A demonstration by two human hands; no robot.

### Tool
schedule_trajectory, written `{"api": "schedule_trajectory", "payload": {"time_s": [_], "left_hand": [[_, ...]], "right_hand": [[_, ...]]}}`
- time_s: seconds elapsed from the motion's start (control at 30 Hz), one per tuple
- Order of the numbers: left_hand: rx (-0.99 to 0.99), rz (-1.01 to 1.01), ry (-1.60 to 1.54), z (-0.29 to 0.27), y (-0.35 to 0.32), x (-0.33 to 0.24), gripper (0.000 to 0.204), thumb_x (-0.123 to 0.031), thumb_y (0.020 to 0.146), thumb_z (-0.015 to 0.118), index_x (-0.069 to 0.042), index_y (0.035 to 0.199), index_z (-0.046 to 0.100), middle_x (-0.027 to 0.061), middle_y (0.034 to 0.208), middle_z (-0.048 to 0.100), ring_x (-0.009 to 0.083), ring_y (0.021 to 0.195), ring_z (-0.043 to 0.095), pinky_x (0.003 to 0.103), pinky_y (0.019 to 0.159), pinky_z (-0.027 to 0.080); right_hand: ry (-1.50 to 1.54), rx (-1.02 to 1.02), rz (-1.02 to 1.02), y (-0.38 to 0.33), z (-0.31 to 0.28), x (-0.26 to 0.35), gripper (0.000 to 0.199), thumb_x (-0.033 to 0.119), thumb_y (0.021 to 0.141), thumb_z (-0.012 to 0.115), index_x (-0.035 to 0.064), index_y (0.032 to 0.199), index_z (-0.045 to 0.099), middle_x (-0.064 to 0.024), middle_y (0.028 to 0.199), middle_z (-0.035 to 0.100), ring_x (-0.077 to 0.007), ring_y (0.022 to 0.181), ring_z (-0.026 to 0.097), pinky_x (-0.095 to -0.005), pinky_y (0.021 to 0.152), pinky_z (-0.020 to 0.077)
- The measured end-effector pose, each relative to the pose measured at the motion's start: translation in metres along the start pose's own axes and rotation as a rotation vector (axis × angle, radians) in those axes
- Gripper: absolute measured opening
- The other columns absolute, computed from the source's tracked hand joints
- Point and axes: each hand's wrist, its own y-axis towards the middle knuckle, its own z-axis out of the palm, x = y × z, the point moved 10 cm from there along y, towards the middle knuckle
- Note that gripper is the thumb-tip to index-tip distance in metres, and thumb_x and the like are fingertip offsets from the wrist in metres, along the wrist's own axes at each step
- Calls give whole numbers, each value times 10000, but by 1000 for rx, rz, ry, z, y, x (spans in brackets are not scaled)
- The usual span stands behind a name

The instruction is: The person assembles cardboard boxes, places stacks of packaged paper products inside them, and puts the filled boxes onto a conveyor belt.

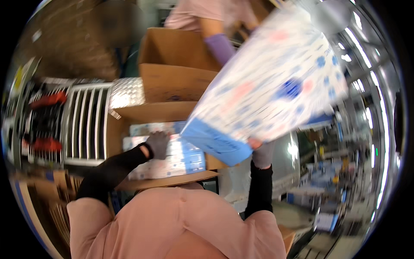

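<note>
The person's right hand (261, 153), in a grey glove, is raised and closed under the lower edge of a large soft package (269, 84), white with blue and pink print and a blue end; only the fingers at that lower corner show, so how firmly they clamp cannot be told. The package is blurred and tilted, its long axis running from the blue end at lower left, just above the open cardboard box (129, 114), up to the right, well above the hand. The left hand (157, 143), also gloved, rests palm down with fingers curled on a flat pack (181, 157) of the same print already lying inside the box; it presses rather than grips. The blue end hangs just right of the left hand, nearer to it than to the box's far wall. Behind the box, another person's purple-sleeved forearm (220, 47) reaches over a second carton (174, 64).
</note>
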Motion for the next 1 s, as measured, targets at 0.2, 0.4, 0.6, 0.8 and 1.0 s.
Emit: {"api": "schedule_trajectory", "payload": {"time_s": [0.2,0.4,0.6,0.8,1.0], "left_hand": [[52,35,-178,-55,-41,-13,306,-161,709,584,-6,974,592,155,945,624,304,896,596,428,805,483],[-403,-819,-501,-61,-182,179,231,-163,763,666,8,919,674,215,828,661,376,799,645,424,699,523],[-596,-611,-572,-107,-190,283,236,-113,705,613,-22,895,720,223,818,668,382,790,651,428,689,523],[-387,-557,-64,-93,-214,278,87,-137,826,588,-64,810,632,151,710,664,331,682,672,427,617,547],[36,-380,-424,-12,-171,301,667,-575,987,323,11,911,632,214,766,677,389,802,673,464,710,524]], "right_hand": [[-716,736,-316,8,243,-84,791,336,726,764,-6,1352,421,-183,1146,538,-338,1048,568,-386,843,495],[-377,804,-260,16,266,-83,641,387,788,743,12,1248,502,-193,1171,543,-352,1076,550,-416,922,447],[-658,-5,873,-40,59,-165,401,317,906,632,-16,1127,599,-185,1090,599,-282,974,597,-385,836,478],[73,1000,301,-46,362,65,1008,511,848,668,-114,1463,172,-295,1547,171,-314,1467,160,-397,1171,212],[-538,1445,79,-24,460,43,932,517,781,631,-56,1438,301,-307,1506,251,-448,1402,264,-423,1128,299]]}}
